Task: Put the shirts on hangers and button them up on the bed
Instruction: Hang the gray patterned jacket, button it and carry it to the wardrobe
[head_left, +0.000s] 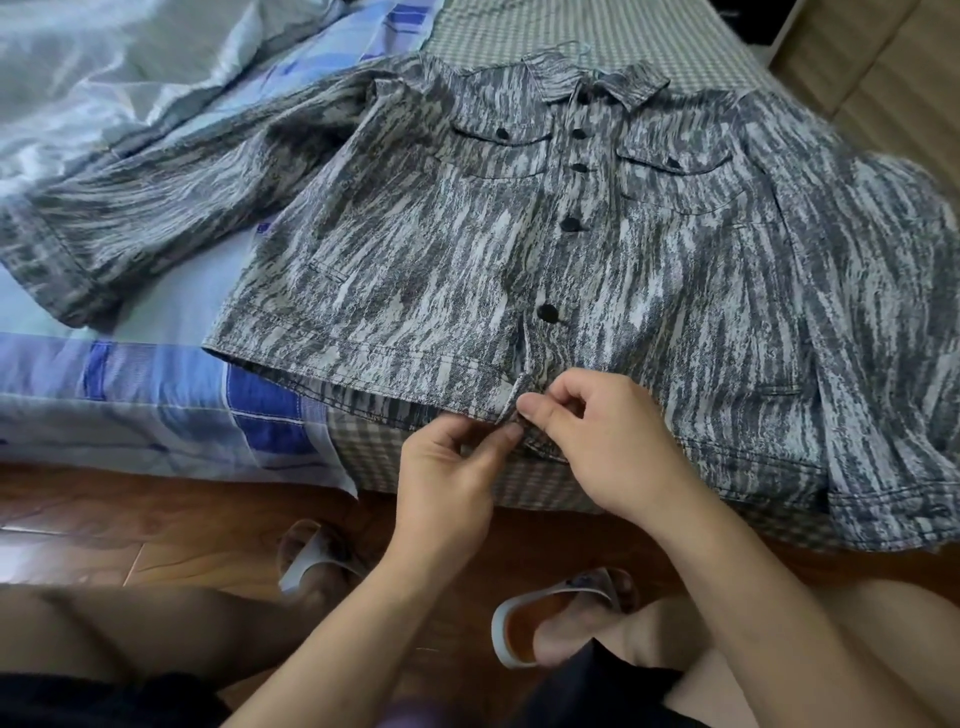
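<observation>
I see left hand (447, 462) & right hand (597, 441) both pinching the shirt (597, 249) hem at placket bottom; placket runs straight away toward the collar, last buttonhole betw. fingertips.

Bare forearms here, no sleeves in view, no rings or watch on the left hand (447, 483) or the right hand (613, 447). Below the grips: dark shorts (597, 691) over bare knees, and pale open-toed slippers (561, 613) with brown insoles on both feet.
</observation>
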